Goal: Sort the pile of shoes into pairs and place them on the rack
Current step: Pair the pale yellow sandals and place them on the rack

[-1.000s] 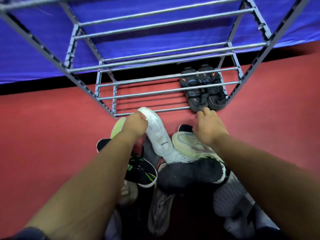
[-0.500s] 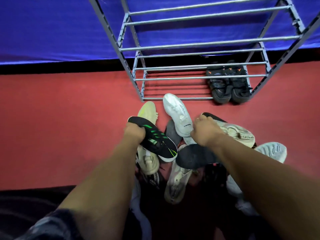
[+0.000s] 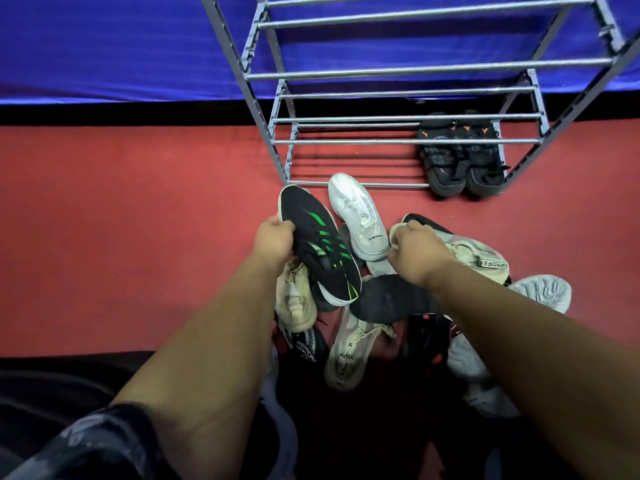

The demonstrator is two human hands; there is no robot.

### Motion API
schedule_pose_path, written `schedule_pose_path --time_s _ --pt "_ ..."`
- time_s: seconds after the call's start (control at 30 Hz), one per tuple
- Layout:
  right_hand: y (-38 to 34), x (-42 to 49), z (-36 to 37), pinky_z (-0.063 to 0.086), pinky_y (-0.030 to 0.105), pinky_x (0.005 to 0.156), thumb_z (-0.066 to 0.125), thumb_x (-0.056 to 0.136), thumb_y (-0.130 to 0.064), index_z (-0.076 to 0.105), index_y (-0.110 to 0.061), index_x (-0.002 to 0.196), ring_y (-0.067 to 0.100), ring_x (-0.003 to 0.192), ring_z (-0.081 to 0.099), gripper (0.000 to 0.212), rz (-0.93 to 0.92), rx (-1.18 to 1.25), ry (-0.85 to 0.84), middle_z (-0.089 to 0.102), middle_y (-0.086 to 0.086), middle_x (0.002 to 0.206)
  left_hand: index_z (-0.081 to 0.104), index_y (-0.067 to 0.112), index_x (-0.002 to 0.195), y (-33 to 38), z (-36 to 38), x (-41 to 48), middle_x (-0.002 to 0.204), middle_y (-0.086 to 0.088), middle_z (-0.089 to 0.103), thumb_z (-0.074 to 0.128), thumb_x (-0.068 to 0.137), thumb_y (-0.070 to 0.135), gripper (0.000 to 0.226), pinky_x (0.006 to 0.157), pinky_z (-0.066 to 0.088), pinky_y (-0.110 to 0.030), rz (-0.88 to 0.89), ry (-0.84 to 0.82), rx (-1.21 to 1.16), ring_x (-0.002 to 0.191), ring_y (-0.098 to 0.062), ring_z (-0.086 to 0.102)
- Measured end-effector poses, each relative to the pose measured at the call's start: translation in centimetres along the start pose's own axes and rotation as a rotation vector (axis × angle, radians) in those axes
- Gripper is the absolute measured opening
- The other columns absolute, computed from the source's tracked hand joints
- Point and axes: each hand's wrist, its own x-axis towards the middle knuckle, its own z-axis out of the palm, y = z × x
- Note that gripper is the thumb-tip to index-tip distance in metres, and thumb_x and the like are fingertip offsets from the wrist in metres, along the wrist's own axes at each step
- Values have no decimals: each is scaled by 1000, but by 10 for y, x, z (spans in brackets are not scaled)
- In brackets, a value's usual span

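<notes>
**Black shoe swings toward the rack**

Nearest, in the pile (image 3: 391, 299), a beige shoe (image 3: 346, 355) carries lettering too blurred to read surely (perhaps "CAPAO"). The left hand (image 3: 275, 237) clasps the black shoe (image 3: 318, 251) with green stripes. Half a second ago it lay crosswise; now its toe points at the rack (image 3: 408, 142). The right hand (image 3: 415, 247) keeps its fingers curled over the end of a cream shoe (image 3: 478, 254) tagged "PRORE". Just beyond, a white shoe (image 3: 360, 216) reads "DESIGN". Black sandals (image 3: 446, 168) sit on the rack's bottom tier, at the right.
</notes>
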Motion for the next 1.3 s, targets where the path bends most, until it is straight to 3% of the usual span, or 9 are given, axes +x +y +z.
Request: schedule_pose_path --time_s 0.1,0.23,0.33,0.47,0.63,0.83,0.93,1.13,1.3 --pt "2 1 -2 47 44 98 53 100 -34 66 -13 117 36 118 52 30 10 28 20 58 13 123 69 12 92 1 18 -6 74 -8 73 48 99 0 25 44 48 -21 26 -75 -87 53 -19 65" --pt "12 1 3 47 44 103 52 100 -35 67 -8 123 38 123 52 38 49 38 13 58 16 127 72 19 107 -3 42 -6 97 -2 80 49 106 3 28 73 61 -29 13 -202 -147 87 -16 77" --pt "22 0 6 48 45 105 53 98 -32 66 -9 127 38 126 52 40 80 35 -5 58 14 131 67 18 127 -9 52 -11 99 8 73 41 108 -4 39 76 56 -20 -44 -350 -35 85 -5 70" --pt "34 2 5 44 45 108 55 98 -30 62 -11 136 37 128 50 44 106 18 -37 56 14 135 38 25 162 -32 48 -24 143 15 52 33 103 -17 73 89 51 -24 -95 -437 79 109 -9 64" --pt "35 9 7 44 45 107 55 97 -29 61 -11 136 38 126 50 44 115 29 -28 56 14 133 58 6 139 -61 30 -17 107 -11 65 31 92 -25 62 72 59 -35 -24 -138 -64 83 -30 61" --pt "15 11 15 51 43 98 56 92 -27 67 -13 113 37 116 56 28 54 107 -11 59 11 119 62 31 123 -68 -31 15 106 -1 69 52 84 18 43 84 61 -42 93 288 494 95 -27 70" --pt "6 7 26 49 43 99 55 94 -26 67 -11 114 38 114 55 28 5 109 -9 60 12 116 48 41 142 -68 -45 16 122 -1 64 62 85 21 62 88 61 -44 -6 258 597 108 -30 68" --pt "1 3 35 43 44 101 54 95 -24 62 -9 126 36 116 51 36 -16 40 -2 59 14 123 49 9 152 -62 -31 10 140 -12 64 67 100 29 59 102 53 -41 -134 234 451 124 -35 63" --pt "1 4 33 43 45 102 54 95 -24 62 -11 126 35 116 50 34 -9 44 -3 59 12 123 64 -1 117 -52 -23 8 90 -8 66 80 88 34 48 74 54 -38 -270 231 316 78 -28 65"
